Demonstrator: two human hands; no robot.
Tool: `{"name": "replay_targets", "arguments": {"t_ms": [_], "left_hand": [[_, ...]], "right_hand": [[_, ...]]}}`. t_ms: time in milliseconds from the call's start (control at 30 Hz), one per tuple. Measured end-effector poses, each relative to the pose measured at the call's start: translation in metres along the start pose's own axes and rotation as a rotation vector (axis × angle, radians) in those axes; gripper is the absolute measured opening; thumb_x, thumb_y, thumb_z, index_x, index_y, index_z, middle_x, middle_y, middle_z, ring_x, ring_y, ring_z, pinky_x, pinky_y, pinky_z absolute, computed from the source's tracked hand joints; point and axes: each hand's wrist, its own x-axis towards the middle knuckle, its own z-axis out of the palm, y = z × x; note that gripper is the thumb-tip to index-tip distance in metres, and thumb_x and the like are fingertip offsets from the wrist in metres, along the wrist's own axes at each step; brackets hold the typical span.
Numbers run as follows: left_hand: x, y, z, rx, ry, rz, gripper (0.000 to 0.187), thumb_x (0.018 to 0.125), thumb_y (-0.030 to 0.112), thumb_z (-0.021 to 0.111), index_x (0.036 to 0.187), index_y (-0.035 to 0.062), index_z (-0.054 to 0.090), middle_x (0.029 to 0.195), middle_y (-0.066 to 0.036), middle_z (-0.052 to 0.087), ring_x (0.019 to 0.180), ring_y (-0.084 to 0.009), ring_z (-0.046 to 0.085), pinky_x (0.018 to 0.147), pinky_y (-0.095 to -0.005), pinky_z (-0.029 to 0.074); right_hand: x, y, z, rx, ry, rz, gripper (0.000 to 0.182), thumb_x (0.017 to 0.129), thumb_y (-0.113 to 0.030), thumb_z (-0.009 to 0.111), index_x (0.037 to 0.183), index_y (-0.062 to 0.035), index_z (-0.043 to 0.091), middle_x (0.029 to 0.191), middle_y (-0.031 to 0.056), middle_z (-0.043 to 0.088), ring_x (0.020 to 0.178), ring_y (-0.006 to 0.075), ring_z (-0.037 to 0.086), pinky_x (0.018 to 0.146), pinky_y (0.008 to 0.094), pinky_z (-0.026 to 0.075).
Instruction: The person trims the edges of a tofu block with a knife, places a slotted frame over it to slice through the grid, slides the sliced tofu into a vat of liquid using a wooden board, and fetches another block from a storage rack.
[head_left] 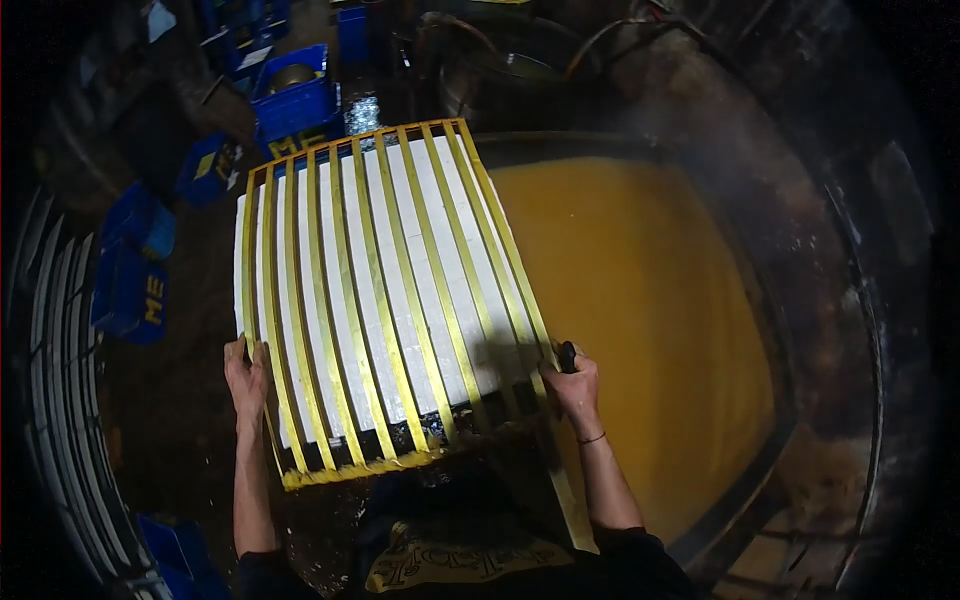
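Note:
A yellow slatted rack is held up in front of me, its long bars running away from my body. Through the gaps shows a white, flat, block-like surface. My left hand is closed around the rack's left edge, near the lower corner. On the opposite side, my right hand grips the right edge, with a small black rounded piece at its thumb. A thin band circles my right wrist. The rack's near end bar looks wet and thickly coated in yellow.
To the right lies a wide vat of orange-yellow liquid with a dark rim. Blue bins stand beyond the rack, and more blue bins are at the left. Pale curved bars line the far left.

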Motion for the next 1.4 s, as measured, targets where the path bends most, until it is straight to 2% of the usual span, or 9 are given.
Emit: {"name": "replay_targets", "arguments": {"t_ms": [67, 133, 167, 267, 500, 767, 1133, 1267, 1400], "left_hand": [[-0.008, -0.013, 0.0, 0.053, 0.04, -0.001, 0.033, 0.093, 0.019, 0.057, 0.11, -0.0087, 0.061, 0.092, -0.018, 0.054, 0.086, -0.0312, 0.054, 0.077, -0.0406, 0.044], [-0.01, -0.022, -0.004, 0.116, 0.061, 0.01, 0.033, 0.093, 0.02, 0.057, 0.108, -0.0096, 0.061, 0.09, -0.018, 0.053, 0.084, -0.0318, 0.053, 0.076, -0.0412, 0.044], [-0.01, -0.026, -0.002, 0.099, 0.06, 0.015, 0.033, 0.092, 0.02, 0.057, 0.104, -0.0103, 0.061, 0.089, -0.018, 0.052, 0.083, -0.0316, 0.052, 0.075, -0.0419, 0.044], [-0.015, -0.029, -0.001, 0.077, 0.086, 0.057, 0.032, 0.092, 0.02, 0.057, 0.098, -0.0118, 0.06, 0.085, -0.018, 0.049, 0.08, -0.0316, 0.051, 0.071, -0.0433, 0.042], [-0.011, -0.05, 0.006, 0.128, 0.098, 0.123, 0.039, 0.093, 0.026, 0.06, 0.108, -0.0101, 0.058, 0.085, -0.015, 0.047, 0.079, -0.0281, 0.05, 0.07, -0.042, 0.042], [-0.018, -0.04, 0.0, 0.061, 0.096, 0.063, 0.038, 0.093, 0.021, 0.06, 0.113, -0.0107, 0.06, 0.09, -0.017, 0.052, 0.08, -0.03, 0.053, 0.071, -0.0419, 0.044], [-0.081, -0.025, -0.024, 0.206, 0.233, -0.042, 0.035, 0.088, 0.015, 0.064, 0.117, -0.0052, 0.06, 0.108, -0.019, 0.056, 0.105, -0.0338, 0.054, 0.091, -0.0416, 0.044], [-0.172, -0.022, -0.04, 0.215, 0.35, -0.378, 0.027, 0.089, 0.017, 0.066, 0.106, -0.0032, 0.06, 0.109, -0.016, 0.055, 0.1, -0.0279, 0.054, 0.09, -0.0363, 0.044], [-0.238, -0.069, -0.005, -0.458, 0.377, -0.586, 0.022, 0.096, 0.02, 0.061, 0.104, -0.0009, 0.061, 0.097, -0.007, 0.061, 0.09, -0.0137, 0.053, 0.08, -0.0294, 0.044]], "right_hand": [[-0.003, -0.004, 0.008, 0.012, -0.04, 0.0, 0.019, 0.071, -0.012, 0.075, 0.083, 0.0001, 0.066, 0.075, 0.008, 0.061, 0.074, 0.0241, 0.06, 0.071, 0.0332, 0.048], [-0.008, -0.002, 0.019, -0.038, 0.081, -0.361, 0.02, 0.074, -0.011, 0.072, 0.086, 0.0019, 0.064, 0.076, 0.0055, 0.061, 0.072, 0.0134, 0.058, 0.065, 0.0307, 0.047], [-0.014, -0.005, 0.025, 0.392, -0.01, 0.082, 0.023, 0.072, -0.013, 0.074, 0.088, 0.0004, 0.064, 0.075, 0.0036, 0.061, 0.068, 0.0127, 0.055, 0.063, 0.032, 0.047], [-0.016, -0.015, 0.015, 0.19, -0.024, 0.142, 0.026, 0.07, -0.015, 0.076, 0.088, 0.0007, 0.064, 0.074, 0.0022, 0.061, 0.068, 0.0122, 0.055, 0.063, 0.032, 0.047], [-0.021, -0.033, 0.004, 0.223, -0.017, 0.1, 0.027, 0.07, -0.016, 0.076, 0.086, 0.0019, 0.065, 0.074, 0.0033, 0.063, 0.069, 0.0129, 0.057, 0.064, 0.0322, 0.048], [-0.02, -0.009, 0.019, 0.396, -0.127, 0.007, 0.047, 0.078, -0.017, 0.069, 0.121, 0.0036, 0.063, 0.102, 0.0103, 0.071, 0.095, 0.013, 0.065, 0.084, 0.0302, 0.05], [-0.023, -0.021, 0.016, 0.432, -0.145, -0.019, 0.041, 0.079, -0.011, 0.069, 0.118, -0.0001, 0.065, 0.092, 0.0031, 0.068, 0.082, 0.011, 0.062, 0.074, 0.0292, 0.05], [-0.016, 0.035, 0.026, 0.076, -0.145, 0.134, 0.035, 0.081, -0.01, 0.069, 0.115, -0.0013, 0.066, 0.077, -0.0006, 0.063, 0.064, 0.0075, 0.057, 0.057, 0.0254, 0.046], [-0.017, 0.014, 0.024, 0.268, -0.088, 0.011, 0.033, 0.081, -0.012, 0.071, 0.112, 0.0013, 0.068, 0.076, -0.0001, 0.063, 0.059, 0.006, 0.054, 0.052, 0.024, 0.043]]}}
